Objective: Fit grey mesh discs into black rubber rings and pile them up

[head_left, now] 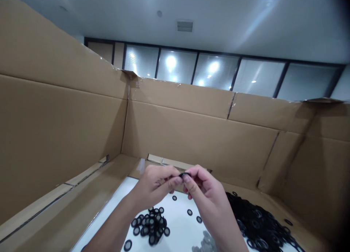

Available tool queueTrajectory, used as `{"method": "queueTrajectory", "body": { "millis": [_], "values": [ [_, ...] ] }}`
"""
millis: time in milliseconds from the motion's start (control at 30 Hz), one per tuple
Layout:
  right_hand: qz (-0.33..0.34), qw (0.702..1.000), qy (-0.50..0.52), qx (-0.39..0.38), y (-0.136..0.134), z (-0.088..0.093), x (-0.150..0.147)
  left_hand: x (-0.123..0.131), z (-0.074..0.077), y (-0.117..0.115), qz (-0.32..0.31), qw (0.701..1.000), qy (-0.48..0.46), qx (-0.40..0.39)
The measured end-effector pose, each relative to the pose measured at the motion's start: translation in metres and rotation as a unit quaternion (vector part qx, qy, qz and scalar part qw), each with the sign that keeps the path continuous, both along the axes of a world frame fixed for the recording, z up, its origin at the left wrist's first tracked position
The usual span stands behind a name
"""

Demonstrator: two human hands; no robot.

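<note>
While I watch from afar, left hand (154, 184) and right hand (206, 195) both clench a black ring (185, 175) edge-on at their fingertips, level between them, above a white sheet (179, 228) scattered with more rings (151, 223).
</note>
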State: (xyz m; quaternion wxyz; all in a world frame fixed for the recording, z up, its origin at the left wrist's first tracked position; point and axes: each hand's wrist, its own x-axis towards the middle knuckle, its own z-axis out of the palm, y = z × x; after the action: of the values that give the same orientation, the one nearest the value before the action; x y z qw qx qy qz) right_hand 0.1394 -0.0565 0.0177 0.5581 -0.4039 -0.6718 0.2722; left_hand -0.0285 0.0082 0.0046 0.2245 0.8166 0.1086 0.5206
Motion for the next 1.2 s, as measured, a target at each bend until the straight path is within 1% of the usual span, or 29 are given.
{"method": "queueTrajectory", "body": {
  "millis": [100, 200, 300, 367, 433, 500, 600, 700, 767, 800, 867, 933, 967, 1067, 1133, 1200],
  "values": [
    [0.039, 0.996, 0.085, -0.007, 0.005, -0.002, -0.005, 0.008, -0.003, -0.001, -0.017, 0.996, -0.069, -0.056],
    [0.042, 0.989, 0.145, 0.003, 0.009, -0.006, -0.011, 0.017, -0.004, -0.004, -0.03, 0.988, -0.132, -0.076],
    [0.033, 0.988, 0.149, 0.011, 0.011, -0.008, -0.014, 0.018, -0.003, -0.006, -0.035, 0.989, -0.124, -0.067],
    [0.023, 0.992, 0.128, 0.006, 0.011, -0.009, -0.014, 0.015, -0.002, -0.005, -0.012, 0.995, -0.091, -0.036],
    [0.006, 0.995, 0.101, 0.001, 0.01, -0.008, -0.013, 0.012, -0.002, -0.004, 0.028, 0.997, -0.065, 0.014],
    [-0.002, 0.997, 0.072, 0.002, 0.006, -0.007, -0.012, 0.012, -0.002, -0.005, 0.069, 0.992, -0.072, 0.074],
    [-0.005, 0.999, 0.042, 0.011, 0.0, -0.005, -0.013, 0.015, -0.005, -0.009, 0.117, 0.976, -0.113, 0.145],
    [-0.024, 0.999, 0.016, 0.02, -0.005, -0.004, -0.015, 0.018, -0.007, -0.012, 0.151, 0.963, -0.144, 0.173],
    [-0.052, 0.998, -0.001, 0.028, -0.006, -0.004, -0.015, 0.017, -0.006, -0.012, 0.15, 0.962, -0.143, 0.177],
    [-0.066, 0.997, -0.008, 0.031, -0.005, -0.004, -0.014, 0.016, -0.005, -0.011, 0.141, 0.967, -0.126, 0.171],
    [-0.081, 0.996, -0.027, 0.027, -0.002, -0.004, -0.009, 0.01, -0.001, -0.007, 0.115, 0.981, -0.062, 0.14],
    [-0.072, 0.996, -0.049, 0.017, 0.0, -0.004, -0.002, 0.002, 0.003, -0.002, 0.09, 0.992, 0.002, 0.092],
    [-0.064, 0.996, -0.061, 0.012, 0.001, -0.003, 0.001, -0.002, 0.005, 0.0, 0.08, 0.994, 0.019, 0.068],
    [-0.048, 0.995, -0.09, -0.006, 0.003, -0.002, 0.009, -0.012, 0.009, 0.002, 0.052, 0.998, 0.039, -0.009],
    [-0.038, 0.995, -0.094, -0.018, 0.004, -0.001, 0.011, -0.014, 0.009, 0.001, 0.028, 0.996, 0.043, -0.069],
    [-0.031, 0.997, -0.068, -0.02, 0.005, -0.001, 0.009, -0.009, 0.008, -0.001, -0.001, 0.991, 0.011, -0.132]
  ]
}}
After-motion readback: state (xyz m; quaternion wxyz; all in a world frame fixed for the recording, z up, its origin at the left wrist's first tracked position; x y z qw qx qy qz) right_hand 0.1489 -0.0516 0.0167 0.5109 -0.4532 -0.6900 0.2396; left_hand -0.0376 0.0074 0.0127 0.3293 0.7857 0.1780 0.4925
